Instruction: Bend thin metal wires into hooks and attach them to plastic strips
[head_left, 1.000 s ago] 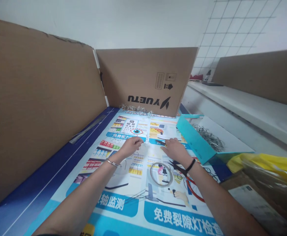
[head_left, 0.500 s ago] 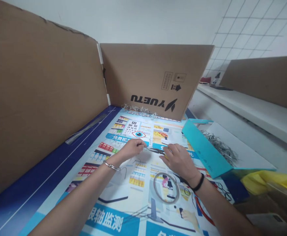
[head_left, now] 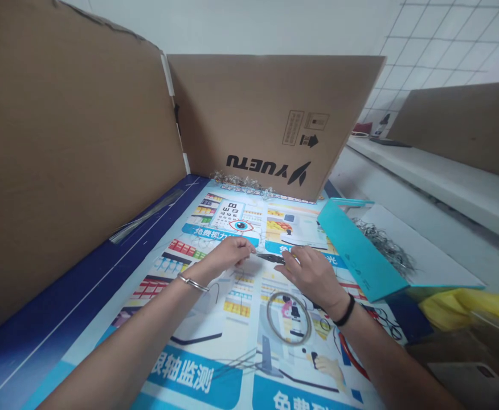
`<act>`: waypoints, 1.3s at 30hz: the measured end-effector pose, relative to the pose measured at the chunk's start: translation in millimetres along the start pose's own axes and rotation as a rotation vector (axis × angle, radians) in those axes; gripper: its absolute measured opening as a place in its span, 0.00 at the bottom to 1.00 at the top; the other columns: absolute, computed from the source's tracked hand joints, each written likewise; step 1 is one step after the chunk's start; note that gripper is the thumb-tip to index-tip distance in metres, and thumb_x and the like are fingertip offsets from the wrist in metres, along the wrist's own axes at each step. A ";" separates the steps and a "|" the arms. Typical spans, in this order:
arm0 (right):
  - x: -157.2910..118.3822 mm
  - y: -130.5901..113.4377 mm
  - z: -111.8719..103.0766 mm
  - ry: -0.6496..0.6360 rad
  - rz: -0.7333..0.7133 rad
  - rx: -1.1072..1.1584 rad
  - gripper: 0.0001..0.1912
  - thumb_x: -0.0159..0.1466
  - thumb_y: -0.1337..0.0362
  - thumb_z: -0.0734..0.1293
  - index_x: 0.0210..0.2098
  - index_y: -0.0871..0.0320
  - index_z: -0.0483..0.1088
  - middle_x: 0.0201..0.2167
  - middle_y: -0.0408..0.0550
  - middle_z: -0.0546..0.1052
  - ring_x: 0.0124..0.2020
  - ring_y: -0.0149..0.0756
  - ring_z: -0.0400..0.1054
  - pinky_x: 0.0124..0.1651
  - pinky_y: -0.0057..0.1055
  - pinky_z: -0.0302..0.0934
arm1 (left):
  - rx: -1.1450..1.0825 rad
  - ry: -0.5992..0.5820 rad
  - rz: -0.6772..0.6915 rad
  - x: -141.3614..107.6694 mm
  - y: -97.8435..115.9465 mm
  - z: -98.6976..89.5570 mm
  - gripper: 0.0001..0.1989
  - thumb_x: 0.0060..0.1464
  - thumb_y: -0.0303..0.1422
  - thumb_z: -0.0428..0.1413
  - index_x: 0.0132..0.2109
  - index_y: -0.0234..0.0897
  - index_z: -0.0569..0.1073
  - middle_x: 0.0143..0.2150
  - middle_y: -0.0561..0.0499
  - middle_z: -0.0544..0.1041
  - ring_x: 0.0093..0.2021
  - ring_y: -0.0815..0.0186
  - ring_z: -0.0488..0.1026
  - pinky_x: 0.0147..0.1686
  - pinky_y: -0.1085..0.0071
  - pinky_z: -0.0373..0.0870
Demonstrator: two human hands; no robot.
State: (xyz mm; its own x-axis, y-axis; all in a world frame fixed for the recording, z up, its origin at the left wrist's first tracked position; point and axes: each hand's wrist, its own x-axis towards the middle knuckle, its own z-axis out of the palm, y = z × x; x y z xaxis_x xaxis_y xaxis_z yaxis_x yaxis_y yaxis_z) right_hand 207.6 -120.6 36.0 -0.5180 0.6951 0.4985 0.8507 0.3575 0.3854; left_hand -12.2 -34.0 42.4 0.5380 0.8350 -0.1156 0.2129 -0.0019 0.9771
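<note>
My right hand [head_left: 311,279] is wrapped round a pair of long-nose pliers [head_left: 270,258], whose dark jaws point left. Opposite, my left hand [head_left: 232,252] pinches a small thin piece that looks like wire, just off the plier tips; its shape is too fine to make out. The plier jaws look nearly closed, and my right fingers hide most of the handles. Below the hands lies a coil of wire [head_left: 290,343] on the printed sheet [head_left: 198,347]. Several loose straight wires [head_left: 236,364] rest near its front.
A teal box [head_left: 356,256] holding a heap of bent wire pieces [head_left: 386,245] stands at right, beside yellow cloth [head_left: 471,307]. Cardboard panels [head_left: 258,102] rise behind and at left. Small twisted pieces [head_left: 241,181] line the back panel; thin strips [head_left: 147,216] lie at left.
The view has tilted down slightly. Both hands stay close together, with the pliers turned a little and their jaws looking closer together than before.
</note>
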 end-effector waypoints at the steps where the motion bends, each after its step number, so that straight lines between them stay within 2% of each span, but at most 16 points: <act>1: -0.6 0.4 -0.1 0.003 0.009 -0.007 0.14 0.66 0.56 0.59 0.41 0.60 0.68 0.36 0.53 0.70 0.37 0.40 0.60 0.38 0.35 0.50 | -0.053 0.005 -0.009 -0.4 -0.6 1.6 0.07 0.46 0.31 0.53 0.31 0.31 0.73 0.20 0.56 0.65 0.20 0.74 0.61 0.20 0.77 0.57; 8: -2.8 4.0 -1.2 -0.019 0.044 -0.076 0.16 0.66 0.54 0.57 0.44 0.58 0.68 0.35 0.52 0.70 0.36 0.40 0.59 0.37 0.35 0.48 | -0.608 0.090 -0.124 -5.8 0.1 18.5 0.08 0.49 0.32 0.58 0.35 0.30 0.72 0.27 0.52 0.71 0.24 0.75 0.68 0.22 0.79 0.61; 12: -2.3 6.1 -4.0 -0.013 0.049 -0.121 0.16 0.66 0.54 0.58 0.43 0.58 0.68 0.33 0.51 0.70 0.35 0.39 0.58 0.36 0.35 0.47 | -0.739 0.079 -0.164 -10.2 3.9 26.7 0.05 0.54 0.28 0.56 0.37 0.30 0.72 0.30 0.48 0.75 0.27 0.71 0.73 0.23 0.78 0.65; 17: -2.2 7.0 -6.4 -0.016 0.050 -0.127 0.16 0.66 0.54 0.58 0.44 0.57 0.67 0.34 0.51 0.70 0.35 0.39 0.58 0.36 0.35 0.47 | -0.775 0.045 -0.203 -13.4 5.7 31.3 0.05 0.57 0.28 0.54 0.37 0.29 0.72 0.34 0.43 0.77 0.33 0.65 0.77 0.28 0.74 0.71; 23: -3.6 6.2 -4.6 -0.015 0.034 -0.077 0.16 0.66 0.55 0.58 0.46 0.57 0.67 0.36 0.52 0.71 0.36 0.39 0.59 0.38 0.35 0.48 | -0.808 0.103 -0.197 -14.9 4.5 31.9 0.03 0.55 0.26 0.55 0.37 0.30 0.73 0.37 0.44 0.78 0.37 0.63 0.78 0.30 0.74 0.72; 26: -3.7 5.5 -4.3 -0.021 0.024 -0.069 0.16 0.66 0.55 0.58 0.47 0.57 0.66 0.36 0.51 0.71 0.36 0.39 0.59 0.37 0.35 0.48 | -0.800 0.093 -0.203 -15.4 6.1 30.2 0.03 0.53 0.25 0.57 0.36 0.30 0.73 0.37 0.44 0.78 0.36 0.63 0.78 0.29 0.75 0.72; 31: -2.6 4.2 -4.5 0.015 -0.027 -0.114 0.15 0.66 0.56 0.58 0.47 0.57 0.66 0.35 0.51 0.71 0.35 0.39 0.58 0.37 0.36 0.47 | -0.770 0.117 -0.238 -14.1 7.6 28.7 0.01 0.53 0.24 0.56 0.34 0.28 0.73 0.28 0.47 0.76 0.30 0.66 0.78 0.25 0.76 0.71; 39: -0.3 0.6 -3.8 0.029 -0.063 -0.130 0.14 0.66 0.56 0.58 0.45 0.56 0.67 0.39 0.52 0.72 0.38 0.39 0.59 0.39 0.37 0.46 | -0.625 0.172 -0.213 -16.0 11.2 29.5 0.05 0.54 0.26 0.56 0.31 0.30 0.69 0.25 0.51 0.73 0.24 0.70 0.75 0.21 0.79 0.67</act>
State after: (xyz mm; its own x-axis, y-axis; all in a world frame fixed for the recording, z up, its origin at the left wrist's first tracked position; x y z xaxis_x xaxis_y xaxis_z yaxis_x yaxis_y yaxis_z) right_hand 208.0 -122.9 39.1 -0.5743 0.6550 0.4911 0.7984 0.3154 0.5129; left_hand 5.6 -63.6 49.9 0.3880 0.8576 -0.3376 -0.2395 0.4475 0.8616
